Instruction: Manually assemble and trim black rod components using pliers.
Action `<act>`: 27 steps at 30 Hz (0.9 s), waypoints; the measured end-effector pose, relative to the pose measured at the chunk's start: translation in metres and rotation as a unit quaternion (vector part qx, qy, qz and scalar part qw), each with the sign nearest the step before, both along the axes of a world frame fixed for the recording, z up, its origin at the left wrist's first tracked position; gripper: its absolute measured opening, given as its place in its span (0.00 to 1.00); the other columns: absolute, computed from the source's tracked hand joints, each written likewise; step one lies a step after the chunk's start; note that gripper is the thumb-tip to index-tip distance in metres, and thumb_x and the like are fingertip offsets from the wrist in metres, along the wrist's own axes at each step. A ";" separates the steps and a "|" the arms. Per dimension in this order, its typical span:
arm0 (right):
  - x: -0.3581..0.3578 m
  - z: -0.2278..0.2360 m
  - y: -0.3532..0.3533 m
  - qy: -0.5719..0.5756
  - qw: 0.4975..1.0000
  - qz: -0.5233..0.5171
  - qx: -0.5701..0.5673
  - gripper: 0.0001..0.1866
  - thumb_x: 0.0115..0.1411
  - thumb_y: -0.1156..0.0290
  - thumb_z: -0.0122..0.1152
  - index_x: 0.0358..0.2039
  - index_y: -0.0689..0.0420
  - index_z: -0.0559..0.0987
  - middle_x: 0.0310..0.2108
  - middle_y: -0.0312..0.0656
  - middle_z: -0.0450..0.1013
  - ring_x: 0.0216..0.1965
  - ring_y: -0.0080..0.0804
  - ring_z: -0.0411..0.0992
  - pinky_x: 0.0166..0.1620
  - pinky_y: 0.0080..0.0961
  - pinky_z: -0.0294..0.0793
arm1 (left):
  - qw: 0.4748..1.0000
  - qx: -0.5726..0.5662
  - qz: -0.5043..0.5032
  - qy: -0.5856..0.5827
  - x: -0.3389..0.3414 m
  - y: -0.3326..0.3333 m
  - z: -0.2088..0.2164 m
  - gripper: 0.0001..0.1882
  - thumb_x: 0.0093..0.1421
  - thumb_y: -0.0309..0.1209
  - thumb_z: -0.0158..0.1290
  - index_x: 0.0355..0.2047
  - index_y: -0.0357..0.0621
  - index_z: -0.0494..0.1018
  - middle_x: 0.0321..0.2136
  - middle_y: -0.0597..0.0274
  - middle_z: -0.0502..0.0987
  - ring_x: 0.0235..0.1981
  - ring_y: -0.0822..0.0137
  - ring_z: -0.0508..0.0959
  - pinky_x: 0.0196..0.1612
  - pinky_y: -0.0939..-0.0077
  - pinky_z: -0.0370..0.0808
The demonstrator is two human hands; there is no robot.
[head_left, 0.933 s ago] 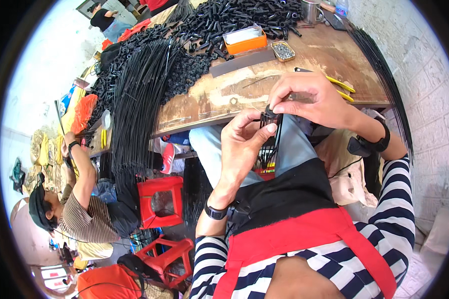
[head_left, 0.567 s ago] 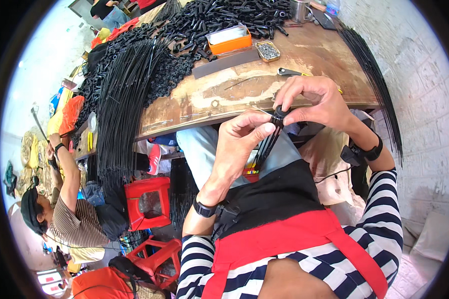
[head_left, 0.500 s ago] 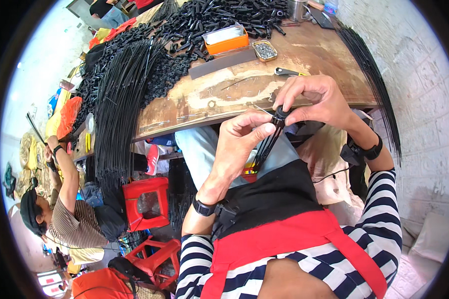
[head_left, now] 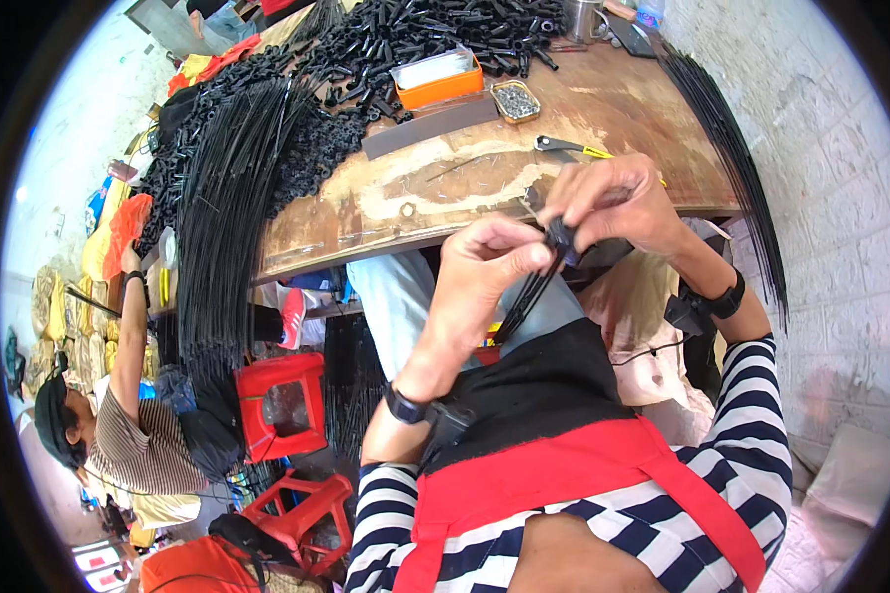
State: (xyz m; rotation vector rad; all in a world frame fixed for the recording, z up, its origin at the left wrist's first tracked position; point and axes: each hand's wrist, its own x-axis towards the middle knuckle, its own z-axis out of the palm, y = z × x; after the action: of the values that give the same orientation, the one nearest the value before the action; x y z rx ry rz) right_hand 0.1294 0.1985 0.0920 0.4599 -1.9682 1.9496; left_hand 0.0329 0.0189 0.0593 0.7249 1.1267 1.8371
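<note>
Above my lap, at the near table edge, both hands meet around a round black hub (head_left: 561, 235) with a bundle of thin black rods (head_left: 526, 306), like umbrella ribs, hanging below it. My left hand (head_left: 475, 282) pinches the bundle just under the hub between thumb and fingers. Closed around the hub's other side, my right hand (head_left: 623, 203) has its thumb and fingers against it. The hub and the right fingertips are smeared by motion. A thin wire-like piece seems to stick out between the hands, too blurred to make out.
On the wooden table (head_left: 623, 104) lie a yellow-and-black hand tool (head_left: 569, 147), a tray of small metal parts (head_left: 515, 101), an orange box (head_left: 440, 87) and a heap of black plastic pieces (head_left: 435, 35). Long black rods (head_left: 229, 217) overhang the edge. Red stools (head_left: 282, 407) and a co-worker (head_left: 133, 435) are left.
My right fingers have shifted on the hub, which is now blurred and a little lower. The view has moved slightly. The co-worker's arm has reached up toward the orange bag.
</note>
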 end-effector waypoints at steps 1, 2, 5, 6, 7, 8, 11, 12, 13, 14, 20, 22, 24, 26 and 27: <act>0.000 0.002 -0.007 -0.009 0.998 -0.052 -0.032 0.11 0.49 0.85 0.66 0.36 0.66 0.79 0.36 0.46 0.77 0.39 0.29 0.76 0.45 0.24 0.76 | 0.987 -0.053 0.124 0.089 0.008 -0.002 0.004 0.07 0.54 0.22 0.60 0.34 0.34 0.77 0.30 0.60 0.80 0.32 0.74 0.78 0.38 0.81 0.75; -0.001 0.002 -0.016 -0.039 0.993 -0.099 -0.045 0.10 0.51 0.86 0.64 0.36 0.66 0.79 0.35 0.45 0.77 0.39 0.28 0.76 0.45 0.23 0.76 | 0.947 -0.052 0.224 0.225 0.015 -0.004 0.007 0.09 0.54 0.21 0.60 0.36 0.32 0.76 0.31 0.60 0.80 0.32 0.74 0.79 0.37 0.81 0.76; -0.005 0.003 -0.042 0.065 0.972 -0.180 0.136 0.11 0.48 0.86 0.65 0.34 0.65 0.78 0.35 0.47 0.75 0.39 0.33 0.72 0.43 0.28 0.71 | 0.898 -0.025 0.277 0.342 0.020 -0.017 0.020 0.12 0.51 0.20 0.62 0.36 0.34 0.73 0.30 0.62 0.78 0.33 0.74 0.79 0.37 0.80 0.77; -0.012 0.000 -0.049 0.128 0.967 -0.153 0.161 0.12 0.49 0.84 0.67 0.35 0.64 0.77 0.38 0.46 0.74 0.41 0.32 0.71 0.43 0.29 0.70 | 0.923 -0.065 0.264 0.271 0.016 -0.026 0.024 0.13 0.50 0.19 0.64 0.33 0.35 0.71 0.28 0.65 0.78 0.33 0.74 0.79 0.37 0.80 0.77; -0.019 -0.005 -0.060 0.084 0.985 -0.147 0.034 0.17 0.50 0.78 0.69 0.40 0.64 0.75 0.40 0.44 0.73 0.43 0.33 0.71 0.45 0.29 0.70 | 0.933 -0.082 0.247 0.250 0.006 -0.033 0.027 0.13 0.50 0.19 0.63 0.33 0.37 0.71 0.28 0.65 0.78 0.33 0.74 0.79 0.37 0.80 0.78; -0.030 -0.012 -0.067 0.082 0.986 -0.095 -0.109 0.19 0.50 0.79 0.68 0.44 0.63 0.74 0.41 0.44 0.73 0.42 0.30 0.72 0.46 0.27 0.71 | 0.945 -0.023 0.228 0.235 -0.004 -0.042 0.030 0.13 0.50 0.18 0.63 0.33 0.37 0.70 0.29 0.65 0.77 0.33 0.74 0.79 0.37 0.80 0.78; -0.058 -0.033 -0.085 -0.154 0.964 -0.009 -0.216 0.19 0.53 0.81 0.65 0.46 0.63 0.74 0.37 0.39 0.75 0.39 0.23 0.73 0.42 0.22 0.73 | 0.946 0.065 0.260 0.184 -0.033 -0.064 0.033 0.21 0.48 0.18 0.64 0.40 0.40 0.67 0.29 0.65 0.76 0.33 0.74 0.77 0.36 0.82 0.77; -0.064 -0.041 -0.093 -0.134 0.979 0.012 -0.154 0.14 0.54 0.80 0.65 0.42 0.63 0.76 0.34 0.37 0.75 0.36 0.20 0.72 0.39 0.20 0.73 | 0.938 0.061 0.269 0.209 -0.040 -0.069 0.034 0.24 0.47 0.18 0.65 0.42 0.41 0.66 0.28 0.66 0.75 0.32 0.75 0.77 0.35 0.82 0.76; -0.069 -0.047 -0.100 -0.184 0.980 -0.017 -0.079 0.10 0.54 0.79 0.66 0.38 0.63 0.78 0.31 0.35 0.75 0.33 0.18 0.72 0.36 0.17 0.72 | 0.931 0.054 0.275 0.232 -0.046 -0.074 0.034 0.27 0.46 0.18 0.65 0.44 0.42 0.64 0.26 0.67 0.74 0.30 0.76 0.76 0.34 0.83 0.76; -0.073 -0.053 -0.105 -0.140 0.986 0.010 -0.089 0.10 0.54 0.79 0.66 0.38 0.63 0.78 0.31 0.35 0.75 0.33 0.18 0.72 0.36 0.17 0.72 | 0.941 0.057 0.261 0.207 -0.050 -0.077 0.034 0.29 0.45 0.19 0.66 0.45 0.43 0.64 0.25 0.68 0.72 0.28 0.77 0.74 0.32 0.84 0.75; -0.078 -0.061 -0.122 -0.101 0.990 -0.068 -0.075 0.06 0.53 0.76 0.67 0.28 0.64 0.79 0.26 0.32 0.74 0.28 0.13 0.69 0.30 0.14 0.68 | 0.926 0.025 0.276 0.256 -0.068 -0.086 0.032 0.24 0.48 0.20 0.65 0.44 0.42 0.67 0.28 0.69 0.71 0.28 0.81 0.72 0.32 0.86 0.74; -0.078 -0.058 -0.123 -0.101 0.989 -0.070 -0.077 0.06 0.53 0.76 0.67 0.28 0.64 0.79 0.26 0.32 0.74 0.28 0.13 0.69 0.30 0.14 0.68 | 0.933 0.037 0.263 0.244 -0.070 -0.085 0.031 0.23 0.48 0.20 0.64 0.44 0.42 0.68 0.30 0.68 0.71 0.29 0.79 0.73 0.33 0.86 0.74; -0.077 -0.054 -0.123 -0.102 0.988 -0.072 -0.087 0.06 0.54 0.76 0.67 0.28 0.65 0.79 0.25 0.33 0.74 0.28 0.13 0.69 0.29 0.14 0.68 | 0.941 0.038 0.247 0.230 -0.069 -0.083 0.029 0.22 0.49 0.20 0.64 0.44 0.41 0.69 0.32 0.66 0.72 0.30 0.78 0.73 0.34 0.85 0.74; -0.076 -0.052 -0.123 -0.163 0.981 -0.086 -0.057 0.05 0.54 0.80 0.64 0.31 0.64 0.78 0.28 0.34 0.75 0.32 0.17 0.72 0.36 0.17 0.73 | 0.926 0.031 0.278 0.254 -0.065 -0.078 0.028 0.20 0.54 0.21 0.60 0.47 0.39 0.69 0.37 0.63 0.73 0.33 0.75 0.75 0.37 0.82 0.74; -0.076 -0.051 -0.123 -0.161 0.982 -0.087 -0.056 0.05 0.54 0.80 0.64 0.31 0.64 0.78 0.28 0.34 0.75 0.32 0.17 0.72 0.36 0.17 0.73 | 0.925 0.039 0.278 0.255 -0.062 -0.076 0.028 0.20 0.54 0.21 0.60 0.47 0.39 0.69 0.37 0.63 0.73 0.33 0.75 0.75 0.37 0.82 0.74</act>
State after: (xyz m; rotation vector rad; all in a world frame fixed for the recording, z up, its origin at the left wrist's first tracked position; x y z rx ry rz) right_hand 0.0531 0.0757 0.0410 -0.0611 -1.9897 2.1099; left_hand -0.0290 -0.0575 0.0869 1.0483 1.7410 2.2376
